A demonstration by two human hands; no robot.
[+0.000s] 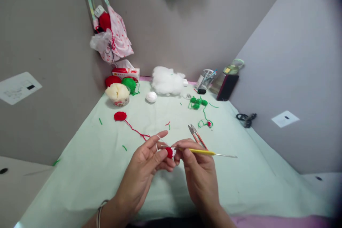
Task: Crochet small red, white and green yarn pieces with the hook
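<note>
Two yarns, risk: the white yarn [156,147] crosses the raised left index finger; should that finger drop, tension could slacken and stitches turn uneven.
Yellow hook [204,152], risk: a thin tip at so small a piece could split a strand or lose a loop.
Red strand [135,130], risk: runs from the red wad [120,115] toward the left hand; a tug might snag it.
Left hand [146,164]: thumb and fingers narrowed, pinching the red-and-white piece [170,152].
Right hand [199,167]: closed round the hook's handle, fingertips beside the piece.
Piece, place: between both hands, above the pale green cloth [88,171].
Snips [196,135]: just beyond the right hand.
</note>
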